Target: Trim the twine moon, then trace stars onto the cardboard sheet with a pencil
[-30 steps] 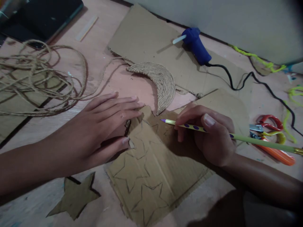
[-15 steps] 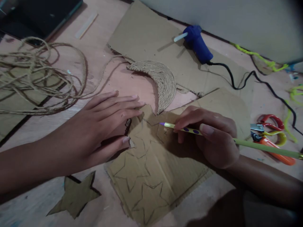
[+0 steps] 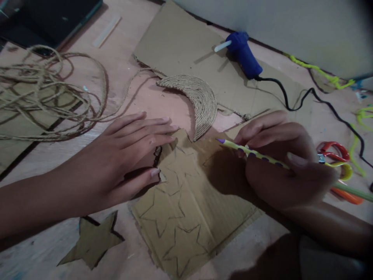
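Head view: left hand lies spread, pressing flat brown corrugated cardboard with pencilled star outlines; right hand pinches a green purple-dotted pencil. Cardboard looks light, stiff, creasable, best held flat near the drawing.

- We see a desk with a pale pinkish wood-grain top, scuffed and flecked with light marks toward its near edge.
- Along its far edge we see a plain pale grey wall, with a dark line where the two meet.
- At the far left corner we find a flat black slab lying on the desk; what it is we cannot tell.
- A dark seam runs slantwise across the left side of the desk top.
- We find the light dim and even, falling from above and leaving soft shadows on the surface; the near right corner sinks into darkness.
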Demonstrator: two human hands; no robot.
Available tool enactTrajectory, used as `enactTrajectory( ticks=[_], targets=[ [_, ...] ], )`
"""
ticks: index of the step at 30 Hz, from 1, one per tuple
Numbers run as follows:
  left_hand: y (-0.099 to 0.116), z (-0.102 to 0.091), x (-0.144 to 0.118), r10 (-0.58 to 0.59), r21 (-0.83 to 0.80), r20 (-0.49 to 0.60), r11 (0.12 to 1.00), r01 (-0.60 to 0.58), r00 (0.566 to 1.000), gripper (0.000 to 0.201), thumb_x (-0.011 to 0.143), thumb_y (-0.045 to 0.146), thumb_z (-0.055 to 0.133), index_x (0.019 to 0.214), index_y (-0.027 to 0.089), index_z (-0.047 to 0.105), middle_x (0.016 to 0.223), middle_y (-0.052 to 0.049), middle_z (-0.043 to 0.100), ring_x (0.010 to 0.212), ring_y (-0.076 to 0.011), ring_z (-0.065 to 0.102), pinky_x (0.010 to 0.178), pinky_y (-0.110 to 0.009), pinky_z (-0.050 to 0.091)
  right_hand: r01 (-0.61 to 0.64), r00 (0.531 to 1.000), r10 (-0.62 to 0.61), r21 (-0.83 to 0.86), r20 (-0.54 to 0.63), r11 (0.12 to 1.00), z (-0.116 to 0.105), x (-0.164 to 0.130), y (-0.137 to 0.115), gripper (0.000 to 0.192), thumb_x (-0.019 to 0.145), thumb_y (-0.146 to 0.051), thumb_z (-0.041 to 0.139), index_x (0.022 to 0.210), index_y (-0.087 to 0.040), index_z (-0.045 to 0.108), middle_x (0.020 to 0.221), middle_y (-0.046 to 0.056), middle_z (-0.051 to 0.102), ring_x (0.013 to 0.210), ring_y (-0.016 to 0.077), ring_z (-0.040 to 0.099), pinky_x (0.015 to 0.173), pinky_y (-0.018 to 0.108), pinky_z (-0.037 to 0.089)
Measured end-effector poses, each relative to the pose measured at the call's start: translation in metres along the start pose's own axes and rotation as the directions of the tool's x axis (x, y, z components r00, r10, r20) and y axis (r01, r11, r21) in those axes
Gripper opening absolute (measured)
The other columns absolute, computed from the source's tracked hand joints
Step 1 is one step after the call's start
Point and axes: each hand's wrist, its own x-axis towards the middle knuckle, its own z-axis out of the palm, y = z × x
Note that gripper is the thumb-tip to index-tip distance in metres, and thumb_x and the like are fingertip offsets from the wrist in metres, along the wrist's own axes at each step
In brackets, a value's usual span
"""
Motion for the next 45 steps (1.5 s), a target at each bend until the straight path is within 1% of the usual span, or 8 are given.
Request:
enactTrajectory(
  ticks=[7, 12, 16, 22, 26, 34, 40, 45],
  targets=[
    [0.000, -0.002, 0.000, -0.005, 0.029, 0.048, 1.000, 0.003, 0.999, 0.065, 0.129, 0.046, 0.067, 0.190, 0.029, 0.056, 0.203, -0.008, 0.064, 0.193, -0.0372, 0.059, 0.172, -0.058, 0.029, -0.006, 0.996, 0.017, 0.129, -0.084, 0.992, -0.024, 0.002, -0.005, 0.021, 0.106, -0.045, 0.088, 0.121, -0.032, 0.082, 0.062, -0.004, 0.064, 0.047, 0.0233, 0.051, 0.045, 0.038, 0.040],
    [-0.001, -0.002, 0.000, 0.001, 0.034, 0.066, 0.999, -0.004, 0.998, 0.066, 0.129, 0.046, 0.067, 0.192, 0.029, 0.054, 0.205, -0.007, 0.062, 0.195, -0.0353, 0.056, 0.172, -0.057, 0.028, 0.069, 0.997, -0.073, 0.264, 0.004, 0.962, -0.025, 0.006, -0.001, 0.023, 0.104, -0.027, 0.082, 0.127, -0.029, 0.083, 0.063, -0.006, 0.068, 0.044, 0.0196, 0.052, 0.047, 0.035, 0.048],
    [-0.003, -0.001, 0.000, 0.003, 0.032, 0.066, 0.999, -0.006, 0.998, 0.064, 0.129, 0.046, 0.068, 0.190, 0.027, 0.056, 0.204, -0.007, 0.062, 0.195, -0.0345, 0.056, 0.173, -0.055, 0.025, 0.045, 0.999, -0.039, 0.231, -0.031, 0.972, -0.020, 0.005, -0.001, 0.031, 0.113, -0.020, 0.078, 0.142, -0.028, 0.086, 0.052, -0.011, 0.060, 0.034, 0.0144, 0.038, 0.039, 0.031, 0.029],
    [-0.002, 0.002, 0.000, -0.022, -0.013, 0.063, 1.000, 0.023, 0.998, 0.071, 0.127, 0.048, 0.072, 0.194, 0.033, 0.055, 0.205, -0.006, 0.061, 0.193, -0.0400, 0.058, 0.171, -0.061, 0.031, 0.132, 0.985, -0.141, -0.088, -0.102, 0.987, -0.011, 0.011, 0.002, 0.052, 0.119, -0.033, 0.094, 0.168, -0.031, 0.077, 0.076, -0.007, 0.079, 0.056, 0.0169, 0.062, 0.054, 0.036, 0.052],
    [0.003, 0.004, 0.001, -0.068, -0.044, 0.009, 0.997, 0.068, 0.998, 0.061, 0.129, 0.049, 0.066, 0.188, 0.035, 0.062, 0.201, -0.005, 0.067, 0.192, -0.0389, 0.060, 0.171, -0.064, 0.033, 0.169, 0.979, -0.179, -0.110, -0.095, 0.979, -0.009, 0.011, 0.006, 0.068, 0.116, -0.041, 0.102, 0.178, -0.039, 0.072, 0.086, -0.003, 0.084, 0.071, 0.0207, 0.072, 0.054, 0.034, 0.050],
    [0.005, 0.005, 0.001, -0.052, -0.017, 0.005, 0.999, 0.052, 0.999, 0.059, 0.133, 0.055, 0.059, 0.187, 0.033, 0.058, 0.200, -0.007, 0.067, 0.192, -0.0354, 0.060, 0.169, -0.061, 0.033, 0.122, 0.986, -0.092, 0.230, -0.138, 0.966, -0.014, 0.010, 0.008, 0.010, 0.114, -0.031, 0.089, 0.123, -0.031, 0.087, 0.098, 0.001, 0.089, 0.053, 0.0161, 0.063, 0.037, 0.031, 0.038],
    [0.001, 0.012, -0.002, -0.020, -0.014, -0.040, 1.000, 0.019, 0.999, 0.061, 0.131, 0.067, 0.064, 0.180, 0.032, 0.063, 0.200, -0.009, 0.067, 0.191, -0.0375, 0.060, 0.168, -0.061, 0.032, 0.119, 0.986, -0.099, 0.152, -0.136, 0.981, -0.007, 0.002, 0.002, 0.030, 0.111, -0.030, 0.096, 0.102, -0.030, 0.068, 0.090, -0.002, 0.090, 0.054, 0.0147, 0.068, 0.048, 0.027, 0.049],
    [-0.002, 0.015, -0.001, -0.016, 0.023, -0.031, 1.000, 0.017, 0.999, 0.067, 0.127, 0.065, 0.071, 0.184, 0.030, 0.062, 0.199, -0.011, 0.069, 0.189, -0.0386, 0.062, 0.165, -0.063, 0.035, 0.116, 0.986, -0.122, 0.054, 0.116, 0.992, 0.000, -0.008, -0.010, 0.039, 0.123, -0.058, 0.074, 0.122, -0.025, 0.095, 0.095, 0.008, 0.091, 0.063, 0.0216, 0.074, 0.053, 0.035, 0.055]
  ],
)
